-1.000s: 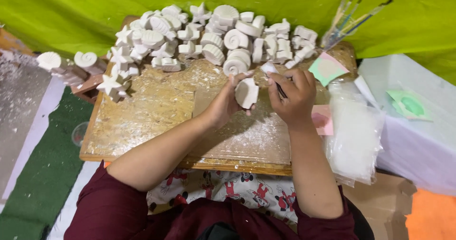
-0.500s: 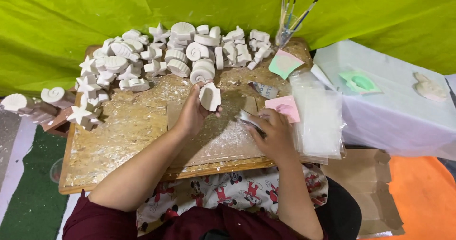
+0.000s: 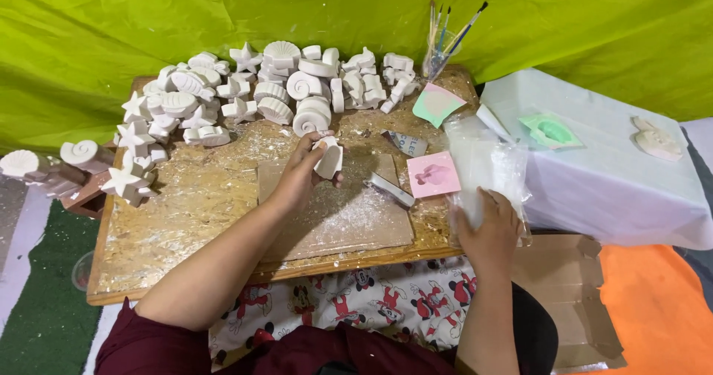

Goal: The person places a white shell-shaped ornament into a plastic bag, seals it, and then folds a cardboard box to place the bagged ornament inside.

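plaster piece: small white cast [image 3: 327,158], held up over the cardboard sheet [image 3: 338,212] on the wooden board [image 3: 186,219]
left hand: [image 3: 301,174] fingers closed round the cast
right hand: [image 3: 486,226] spread flat on the clear plastic bags [image 3: 483,163]
nearby: scraper [image 3: 391,189], pink mold [image 3: 433,174]
behind: heap of white shells and stars [image 3: 267,93]

Bright, even light from my head view; no single source I can place; the green cloth [image 3: 148,18] glows evenly, folds faintly shaded; shadows under the white casts [image 3: 297,85] are soft and short; mild glare on the clear bag [image 3: 486,163] and the pale cloth [image 3: 609,182]; centre sharp, slight softness and wide-angle bend at the edges.
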